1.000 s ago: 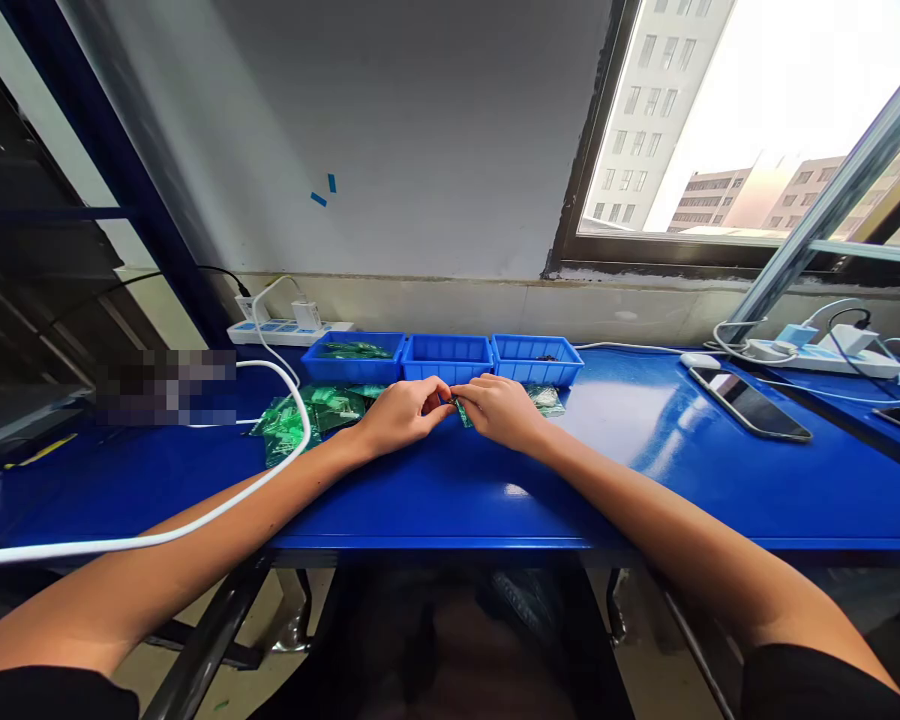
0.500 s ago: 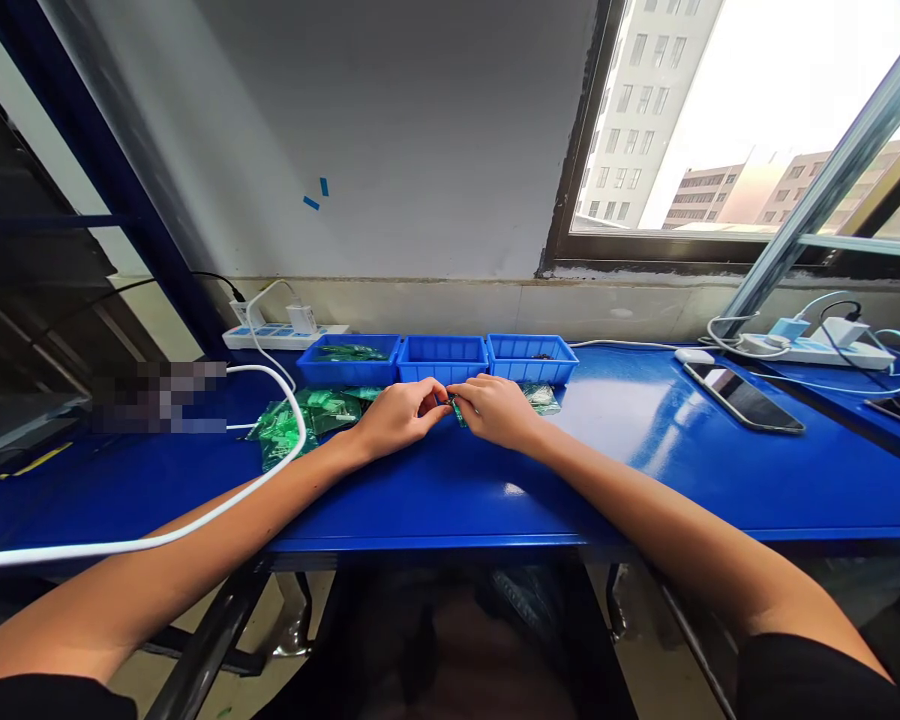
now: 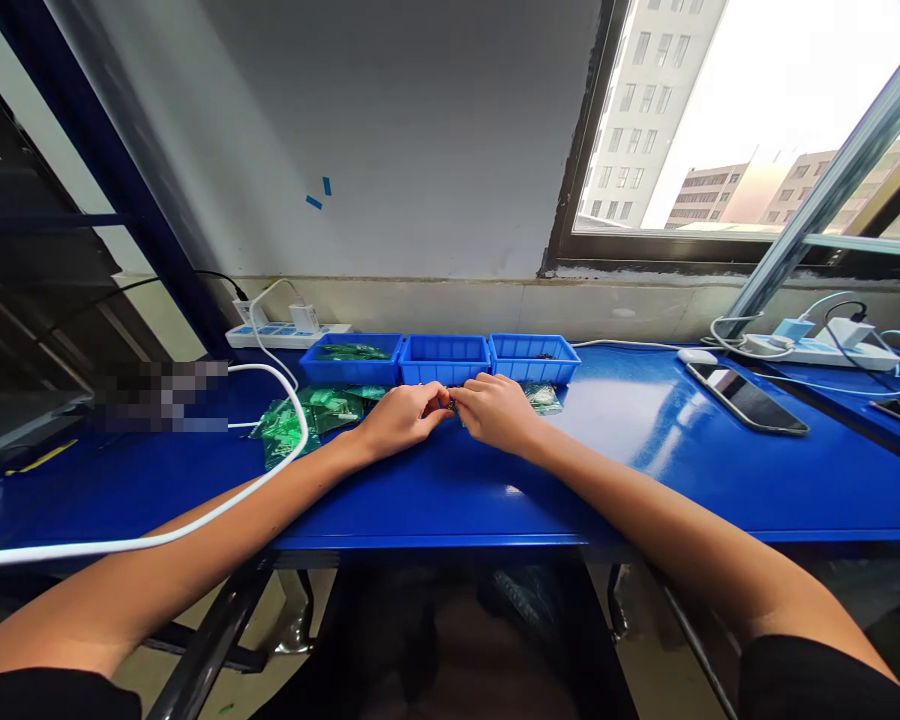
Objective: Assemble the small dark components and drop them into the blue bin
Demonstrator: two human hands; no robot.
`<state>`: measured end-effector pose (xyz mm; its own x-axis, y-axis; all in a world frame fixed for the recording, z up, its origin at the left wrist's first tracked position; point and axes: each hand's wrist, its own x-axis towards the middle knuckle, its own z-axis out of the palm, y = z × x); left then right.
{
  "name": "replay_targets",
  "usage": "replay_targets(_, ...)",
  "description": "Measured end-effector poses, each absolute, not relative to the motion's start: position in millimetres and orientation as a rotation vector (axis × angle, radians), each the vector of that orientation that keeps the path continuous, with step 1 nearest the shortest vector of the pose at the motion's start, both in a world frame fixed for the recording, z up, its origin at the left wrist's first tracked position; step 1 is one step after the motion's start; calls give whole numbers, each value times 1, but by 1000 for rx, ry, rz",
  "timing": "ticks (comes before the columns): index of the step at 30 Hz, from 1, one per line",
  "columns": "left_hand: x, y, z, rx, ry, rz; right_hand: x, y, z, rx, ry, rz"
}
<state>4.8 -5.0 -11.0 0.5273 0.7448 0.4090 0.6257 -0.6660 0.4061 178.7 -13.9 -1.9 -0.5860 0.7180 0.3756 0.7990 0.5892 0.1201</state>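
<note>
My left hand (image 3: 405, 415) and my right hand (image 3: 499, 412) meet fingertip to fingertip just above the blue table. Both are closed in a pinch around a small green circuit board (image 3: 463, 421), mostly covered by my fingers. A tiny dark part (image 3: 451, 405) shows between the fingertips; its kind is too small to tell. Behind my hands stand three blue bins in a row. The left bin (image 3: 352, 371) contains green boards, the middle bin (image 3: 444, 350) is partly blocked by my hands, and small dark pieces lie in the right bin (image 3: 536, 371).
Plastic bags of green boards (image 3: 289, 425) lie left of my hands, crossed by a thick white cable (image 3: 270, 472). A clear bag of pale parts (image 3: 544, 399) is by my right hand. Farther right are a phone (image 3: 750, 398) and a power strip (image 3: 832, 350).
My fingers have shifted slightly around the small green circuit board, and less of it shows now. The fingertips sit closer together, with the dark part more visible. The view has moved slightly.
</note>
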Motion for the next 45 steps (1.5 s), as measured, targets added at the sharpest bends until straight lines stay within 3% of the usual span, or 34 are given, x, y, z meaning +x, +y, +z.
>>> replay_targets(45,3,0,-13,2506,1202,839,180,-11,1,-1218,-2540,-293)
